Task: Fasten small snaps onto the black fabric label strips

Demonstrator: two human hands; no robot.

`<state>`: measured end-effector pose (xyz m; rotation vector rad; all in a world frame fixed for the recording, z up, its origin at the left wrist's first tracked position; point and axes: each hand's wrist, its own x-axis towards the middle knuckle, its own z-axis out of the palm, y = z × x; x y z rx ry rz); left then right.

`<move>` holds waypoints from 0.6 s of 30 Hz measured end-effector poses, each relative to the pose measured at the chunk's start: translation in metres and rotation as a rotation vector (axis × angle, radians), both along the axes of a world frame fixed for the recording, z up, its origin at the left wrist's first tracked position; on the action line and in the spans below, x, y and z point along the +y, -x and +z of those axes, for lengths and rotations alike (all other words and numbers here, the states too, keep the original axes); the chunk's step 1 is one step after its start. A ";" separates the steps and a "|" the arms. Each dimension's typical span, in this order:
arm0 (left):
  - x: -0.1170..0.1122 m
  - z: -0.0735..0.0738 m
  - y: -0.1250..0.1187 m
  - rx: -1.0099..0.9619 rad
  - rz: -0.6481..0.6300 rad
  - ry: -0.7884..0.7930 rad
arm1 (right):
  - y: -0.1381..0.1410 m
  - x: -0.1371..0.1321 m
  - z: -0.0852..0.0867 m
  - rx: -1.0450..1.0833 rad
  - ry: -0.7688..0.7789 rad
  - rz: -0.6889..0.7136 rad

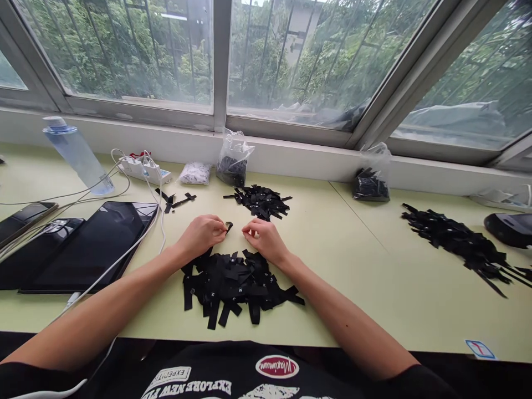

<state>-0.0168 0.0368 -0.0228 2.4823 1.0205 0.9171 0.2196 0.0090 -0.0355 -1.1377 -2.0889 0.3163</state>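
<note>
My left hand (203,233) is closed in a pinch on a small black fabric strip (229,225) above the pale green table (332,260). My right hand (262,235) is curled beside it, fingertips pressed together a little apart from the strip; what it holds, if anything, is too small to see. Just below both hands lies a heap of black strips (236,282). A second, smaller heap of black strips (261,200) lies just beyond the hands.
A long scatter of black strips (461,244) lies at the right, near a dark mouse (509,228). Bags of strips (233,160) (369,180) stand by the window sill. At left are a tablet (89,244), a phone (25,217), a power strip (143,169), white cables and a water bottle (77,152).
</note>
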 end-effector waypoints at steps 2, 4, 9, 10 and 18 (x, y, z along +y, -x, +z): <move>-0.001 -0.001 -0.002 0.033 0.007 -0.016 | 0.003 0.000 -0.001 -0.026 -0.001 0.003; -0.002 -0.002 -0.004 0.064 0.017 -0.027 | 0.005 0.001 -0.001 -0.028 -0.014 0.007; -0.003 -0.004 -0.006 0.103 0.032 -0.051 | 0.004 0.001 -0.003 0.017 -0.010 0.006; -0.004 -0.005 -0.006 0.107 0.032 -0.053 | 0.003 0.001 -0.003 0.025 -0.011 0.000; -0.004 -0.006 -0.007 0.096 0.019 -0.068 | 0.009 0.000 0.001 -0.172 -0.185 -0.032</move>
